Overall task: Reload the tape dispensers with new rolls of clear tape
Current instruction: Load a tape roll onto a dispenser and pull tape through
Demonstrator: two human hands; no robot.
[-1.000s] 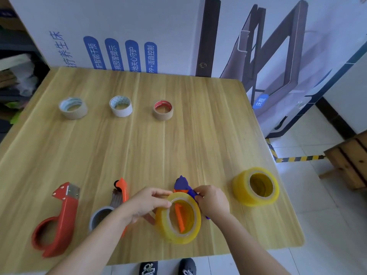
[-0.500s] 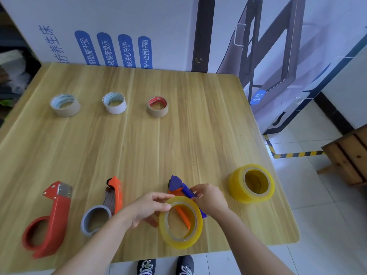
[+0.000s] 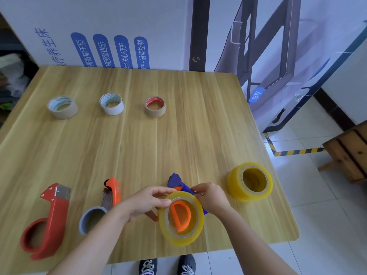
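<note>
A yellowish clear tape roll [image 3: 181,236] sits over the orange D-shaped hub [image 3: 181,215] of a blue dispenser [image 3: 175,181] near the table's front edge. My left hand [image 3: 147,203] pinches the roll's upper left rim. My right hand [image 3: 211,197] holds the roll's upper right side and the blue dispenser body behind it. A second clear tape roll [image 3: 249,180] lies flat to the right. An orange and grey dispenser [image 3: 103,205] and a red dispenser [image 3: 46,219] lie to the left, untouched.
Three smaller tape rolls stand in a row across the far part of the wooden table [image 3: 139,145]: beige [image 3: 63,107], white [image 3: 111,104] and brown with a red core [image 3: 155,107]. A printed board stands behind; a wooden crate [image 3: 349,151] sits on the floor at right.
The roll has turned more face-on and settled over the orange hub, which now shows as a full D inside the core. Both hands stay on the roll.
</note>
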